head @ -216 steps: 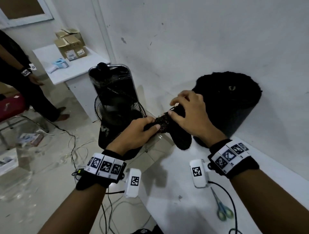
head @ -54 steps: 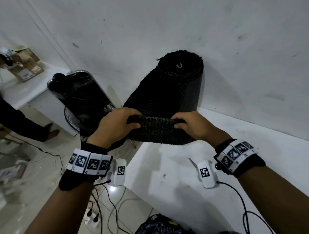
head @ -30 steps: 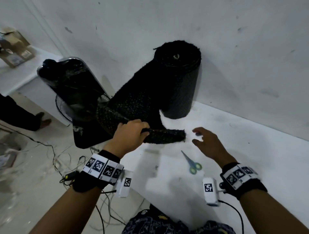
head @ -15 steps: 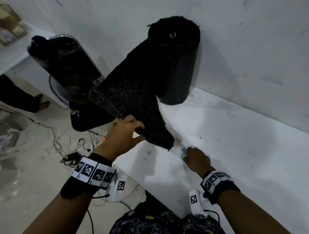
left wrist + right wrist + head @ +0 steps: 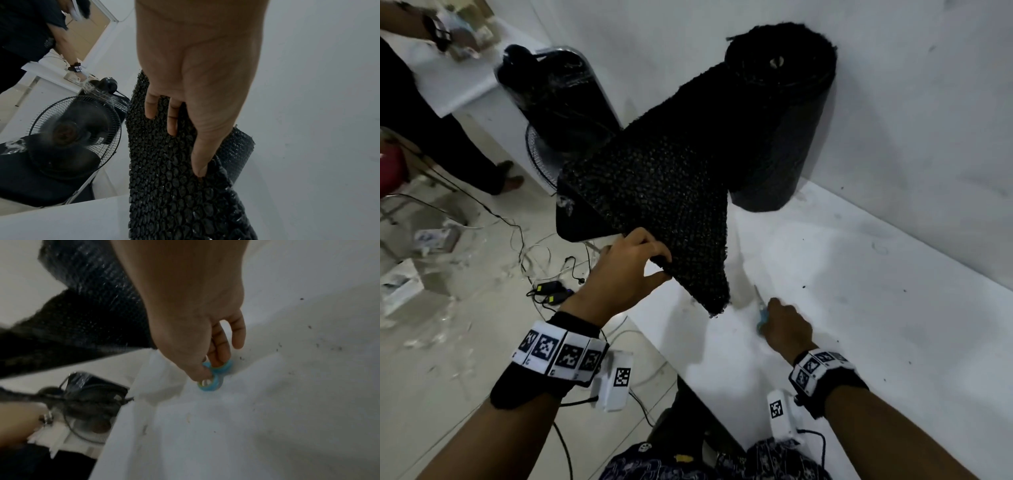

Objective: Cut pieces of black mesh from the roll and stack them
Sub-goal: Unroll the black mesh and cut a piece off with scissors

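Mesh (image 5: 664,205) not yet cut; no stack of pieces in view. Nearest, right hand (image 5: 786,327) down on the white tabletop (image 5: 859,291), fingers curling round the blue loops of the scissors (image 5: 213,377). Left hand (image 5: 625,274) pinches the free edge, sheet lifted and drawn out. Farther back, roll (image 5: 784,113) stands upright against the wall. Left to do, I judge: lift scissors, cut, lay the piece down.

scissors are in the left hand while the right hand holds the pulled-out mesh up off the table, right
No, the hands are swapped. The right hand grips the blue-handled scissors on the white table, clearest in the right wrist view. The left hand holds the pulled-out mesh up, seen in the head view.
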Available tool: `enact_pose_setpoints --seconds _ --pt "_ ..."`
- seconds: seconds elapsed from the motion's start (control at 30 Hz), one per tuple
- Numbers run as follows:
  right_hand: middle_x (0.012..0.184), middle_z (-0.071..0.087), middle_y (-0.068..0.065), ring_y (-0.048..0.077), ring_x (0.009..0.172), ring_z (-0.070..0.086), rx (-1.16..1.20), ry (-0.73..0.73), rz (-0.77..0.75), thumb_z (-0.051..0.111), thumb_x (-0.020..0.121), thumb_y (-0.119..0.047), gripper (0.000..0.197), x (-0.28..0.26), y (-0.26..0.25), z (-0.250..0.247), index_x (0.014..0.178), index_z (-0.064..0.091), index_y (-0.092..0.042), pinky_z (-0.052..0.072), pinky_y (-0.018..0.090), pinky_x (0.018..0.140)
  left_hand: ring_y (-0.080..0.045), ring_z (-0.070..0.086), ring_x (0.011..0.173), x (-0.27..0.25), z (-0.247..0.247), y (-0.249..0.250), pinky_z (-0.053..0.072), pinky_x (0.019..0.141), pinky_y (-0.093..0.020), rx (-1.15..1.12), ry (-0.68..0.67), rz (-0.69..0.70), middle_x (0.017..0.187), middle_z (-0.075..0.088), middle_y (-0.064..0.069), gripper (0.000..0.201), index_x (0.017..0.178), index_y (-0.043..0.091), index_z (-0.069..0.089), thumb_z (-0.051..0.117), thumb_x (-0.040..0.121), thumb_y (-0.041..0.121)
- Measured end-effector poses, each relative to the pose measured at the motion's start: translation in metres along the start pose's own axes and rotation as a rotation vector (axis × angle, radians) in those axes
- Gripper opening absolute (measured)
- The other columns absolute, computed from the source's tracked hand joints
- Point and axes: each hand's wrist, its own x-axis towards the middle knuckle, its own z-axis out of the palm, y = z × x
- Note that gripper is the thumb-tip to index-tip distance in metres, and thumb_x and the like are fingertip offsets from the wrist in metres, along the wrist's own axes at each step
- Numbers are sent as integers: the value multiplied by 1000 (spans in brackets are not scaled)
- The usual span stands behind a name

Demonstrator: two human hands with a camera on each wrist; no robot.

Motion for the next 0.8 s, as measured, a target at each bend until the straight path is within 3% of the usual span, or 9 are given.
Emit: enact_pose_setpoints --seconds 0.1,0.2,0.33,0.43,0.57,0.7,0.8 --pt "92 64 2 19 83 63 400 -91 15 73 86 -31 25 -8 7 -10 101 65 -12 46 26 65 -17 57 89 4 0 -3 50 85 -48 -21 39 19 100 55 11 28 101 31 73 85 76 28" --pt "75 70 -1 13 71 61 654 -206 -3 68 88 -21 14 -25 14 -27 84 74 -9 49 27 64 -20 55 89 12 1 -5 47 88 -39 -23 22 64 96 50 10 37 113 33 73 84 78 25" --pt "87 76 1 14 71 59 873 -257 -29 59 91 -10 14 -44 16 -53 98 71 -12 41 27 59 -19 51 91 26 -1 -5 35 98 -35 -50 -3 94 91 39 18 29 104 35 76 84 79 23" --pt "93 77 7 17 69 60 1014 -280 -75 67 85 -13 26 -52 17 -65 111 63 -13 39 27 58 -18 54 89 35 -5 -2 35 105 -44 -69 3 113 92 42 13 27 100 34 77 85 77 22" --pt "93 76 5 14 77 63 1037 -350 -161 71 74 -20 46 -56 21 -83 117 58 -14 46 27 66 -21 54 88 45 -12 3 41 101 -49 -111 9 160 91 46 8 25 98 32 78 85 77 21" --pt "94 72 -3 13 88 67 863 -476 -280 79 80 -15 39 -51 27 -98 116 66 -20 52 29 77 -20 51 87 52 -20 6 44 98 -51 -148 12 199 93 44 15 25 98 32 78 85 77 19" --pt "93 70 -2 14 87 65 785 -470 -287 80 77 -18 35 -46 28 -107 109 67 -18 52 35 81 -20 52 86 56 -24 7 47 94 -51 -161 1 223 93 46 17 26 97 35 78 85 77 19"
